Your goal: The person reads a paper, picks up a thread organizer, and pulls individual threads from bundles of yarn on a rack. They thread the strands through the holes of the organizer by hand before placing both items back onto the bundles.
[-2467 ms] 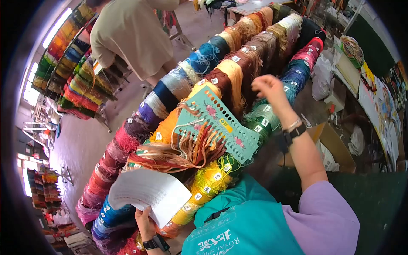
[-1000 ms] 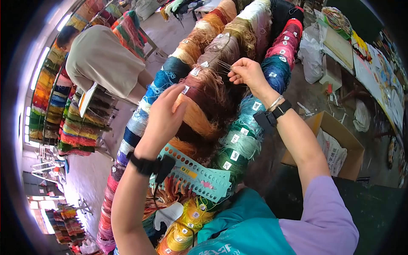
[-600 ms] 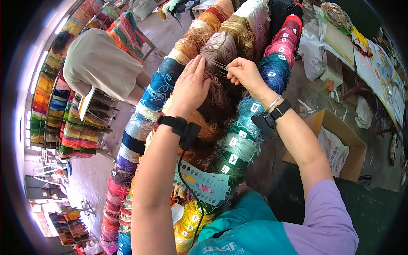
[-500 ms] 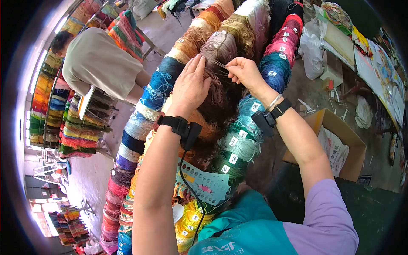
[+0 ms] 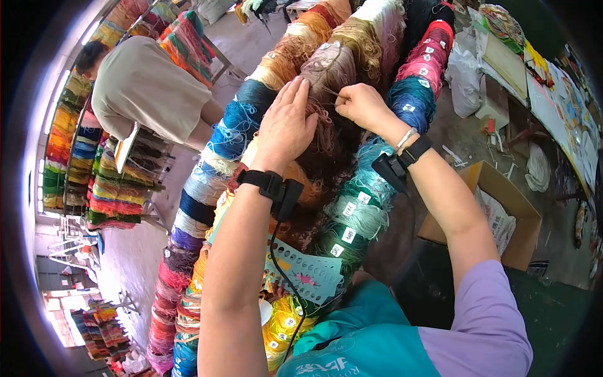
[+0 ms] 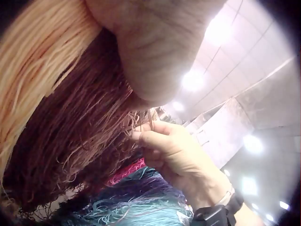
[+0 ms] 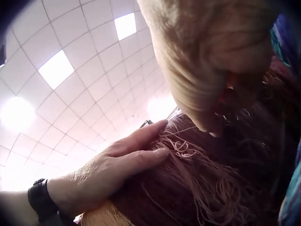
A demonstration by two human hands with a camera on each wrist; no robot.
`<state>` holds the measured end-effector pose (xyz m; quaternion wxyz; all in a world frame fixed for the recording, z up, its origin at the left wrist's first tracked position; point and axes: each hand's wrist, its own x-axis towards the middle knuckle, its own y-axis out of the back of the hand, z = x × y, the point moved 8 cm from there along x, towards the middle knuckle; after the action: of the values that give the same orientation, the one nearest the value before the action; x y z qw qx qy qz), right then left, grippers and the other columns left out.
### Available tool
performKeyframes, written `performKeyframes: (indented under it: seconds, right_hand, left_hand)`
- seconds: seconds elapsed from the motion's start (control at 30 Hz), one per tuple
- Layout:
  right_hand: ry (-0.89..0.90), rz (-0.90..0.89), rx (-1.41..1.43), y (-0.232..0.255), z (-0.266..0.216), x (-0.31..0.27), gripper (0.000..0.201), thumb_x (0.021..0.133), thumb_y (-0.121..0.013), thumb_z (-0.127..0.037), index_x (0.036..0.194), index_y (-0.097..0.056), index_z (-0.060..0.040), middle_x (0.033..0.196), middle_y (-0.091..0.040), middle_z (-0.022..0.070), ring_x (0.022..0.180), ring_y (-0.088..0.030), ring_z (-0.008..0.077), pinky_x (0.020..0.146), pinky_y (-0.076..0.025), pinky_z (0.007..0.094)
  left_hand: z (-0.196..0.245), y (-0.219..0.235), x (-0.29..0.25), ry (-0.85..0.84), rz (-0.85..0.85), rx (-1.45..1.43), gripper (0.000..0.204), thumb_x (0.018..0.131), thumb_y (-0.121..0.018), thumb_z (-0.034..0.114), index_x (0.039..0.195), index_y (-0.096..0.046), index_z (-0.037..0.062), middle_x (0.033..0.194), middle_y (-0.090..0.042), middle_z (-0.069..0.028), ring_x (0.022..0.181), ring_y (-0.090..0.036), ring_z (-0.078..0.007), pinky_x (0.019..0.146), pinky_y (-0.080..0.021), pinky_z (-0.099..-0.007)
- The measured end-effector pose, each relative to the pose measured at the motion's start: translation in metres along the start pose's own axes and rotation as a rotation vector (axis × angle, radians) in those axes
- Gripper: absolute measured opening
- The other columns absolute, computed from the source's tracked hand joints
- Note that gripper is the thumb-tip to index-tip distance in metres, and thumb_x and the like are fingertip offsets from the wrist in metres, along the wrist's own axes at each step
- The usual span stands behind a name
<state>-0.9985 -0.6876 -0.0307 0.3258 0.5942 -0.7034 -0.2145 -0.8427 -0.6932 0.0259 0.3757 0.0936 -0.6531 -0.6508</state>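
Observation:
In the head view, my left hand (image 5: 287, 122) lies with straight fingers on a dusty-mauve yarn skein (image 5: 326, 66) on the middle row. To its right my right hand (image 5: 364, 107) pinches a few thin yarn strands (image 5: 328, 92) drawn from that skein. The right wrist view shows the strands (image 7: 181, 132) running taut past the left fingertips, above loose looped ends. Dark brown yarn (image 6: 70, 108) hangs below the hands in the left wrist view. A green thread colour card (image 5: 308, 273) with punched holes rests nearer the body, partly behind the left forearm.
Long rows of coloured skeins with white number tags flank the hands, with blue yarn (image 5: 229, 132) left and teal yarn (image 5: 370, 169) right. A cardboard box (image 5: 483, 207) stands on the floor at right. Another person (image 5: 154, 94) bends over a yarn rack at left.
My left hand has left the white paper sheet and moved up onto the mauve skein. My right hand now pinches yarn strands. Both hands have stayed nearly in place over the last half second.

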Motion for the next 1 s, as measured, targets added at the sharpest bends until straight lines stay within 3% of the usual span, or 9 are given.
performKeyframes:
  seconds: [0.13, 0.23, 0.33, 0.47, 0.67, 0.77, 0.87, 1.0]
  right_hand:
    - [0.033, 0.041, 0.274, 0.0, 0.006, 0.0, 0.021, 0.08, -0.07, -0.017, 0.092, -0.068, 0.0006, 0.074, -0.067, 0.0095, 0.066, -0.063, 0.0167, 0.06, -0.049, 0.0286]
    - [-0.248, -0.096, 0.945, -0.006, 0.017, -0.015, 0.013, 0.088, -0.066, -0.016, 0.092, -0.064, -0.0034, 0.07, -0.062, 0.0001, 0.054, -0.051, 0.0069, 0.046, -0.037, 0.0211]
    - [-0.27, -0.201, 1.08, -0.009, 0.013, -0.023, 0.009, 0.094, -0.062, -0.016, 0.093, -0.061, -0.0073, 0.069, -0.053, -0.007, 0.049, -0.037, -0.0001, 0.041, -0.024, 0.0173]
    - [-0.259, -0.115, 0.904, 0.003, 0.015, -0.028, 0.012, 0.094, -0.063, -0.016, 0.094, -0.069, -0.0052, 0.063, -0.048, -0.009, 0.047, -0.034, 0.0, 0.041, -0.023, 0.0184]
    - [-0.243, -0.076, 0.8, 0.045, 0.024, -0.063, 0.013, 0.093, -0.063, -0.015, 0.094, -0.07, -0.0034, 0.061, -0.047, -0.0096, 0.047, -0.033, -0.0004, 0.041, -0.022, 0.0182]
    - [-0.347, -0.052, 0.833, 0.086, 0.057, -0.096, 0.014, 0.093, -0.062, -0.014, 0.094, -0.068, -0.0014, 0.06, -0.047, -0.0089, 0.044, -0.031, -0.0011, 0.04, -0.019, 0.0175]
    - [-0.322, -0.043, 0.851, 0.116, 0.07, -0.119, 0.014, 0.094, -0.062, -0.013, 0.095, -0.068, -0.0005, 0.062, -0.049, -0.0088, 0.044, -0.031, -0.002, 0.039, -0.021, 0.0174]
    - [-0.345, -0.009, 0.846, 0.109, 0.056, -0.126, 0.015, 0.095, -0.061, -0.013, 0.098, -0.068, -0.0006, 0.063, -0.049, -0.009, 0.046, -0.032, -0.0021, 0.04, -0.022, 0.017]
  left_hand:
    - [0.001, 0.004, 0.001, 0.029, 0.009, -0.06, 0.071, 0.086, -0.064, 0.018, 0.147, -0.031, -0.0005, 0.146, -0.042, -0.021, 0.137, -0.039, -0.0338, 0.114, -0.033, -0.0382]
    - [0.0, 0.005, 0.001, 0.044, 0.005, -0.102, 0.076, 0.085, -0.065, 0.016, 0.15, -0.027, 0.0028, 0.146, -0.042, -0.0212, 0.137, -0.04, -0.0343, 0.113, -0.033, -0.0386]
    - [-0.004, 0.004, 0.003, 0.077, -0.029, -0.154, 0.079, 0.084, -0.066, 0.019, 0.151, -0.026, 0.0066, 0.148, -0.04, -0.0201, 0.138, -0.038, -0.0343, 0.113, -0.033, -0.0386]
    - [0.006, 0.003, 0.011, -0.005, -0.024, 0.071, 0.078, 0.084, -0.067, 0.024, 0.151, -0.029, 0.0096, 0.151, -0.037, -0.0172, 0.141, -0.034, -0.0338, 0.114, -0.032, -0.0385]
    - [0.002, -0.011, 0.016, 0.011, -0.058, 0.043, 0.074, 0.083, -0.068, 0.027, 0.147, -0.036, 0.0073, 0.153, -0.036, -0.0157, 0.142, -0.032, -0.0332, 0.115, -0.031, -0.039]
    - [0.005, -0.009, 0.015, 0.029, -0.055, 0.045, 0.075, 0.083, -0.068, 0.028, 0.147, -0.036, 0.0066, 0.152, -0.036, -0.0159, 0.142, -0.033, -0.0333, 0.116, -0.031, -0.0391]
    - [0.006, -0.01, 0.015, 0.02, -0.044, 0.073, 0.075, 0.082, -0.069, 0.028, 0.147, -0.037, 0.0064, 0.152, -0.037, -0.0161, 0.142, -0.033, -0.0332, 0.116, -0.031, -0.0389]
    - [0.007, -0.008, 0.015, 0.058, -0.063, 0.081, 0.076, 0.083, -0.068, 0.03, 0.149, -0.035, 0.0108, 0.154, -0.036, -0.0124, 0.143, -0.032, -0.0321, 0.115, -0.031, -0.0417]
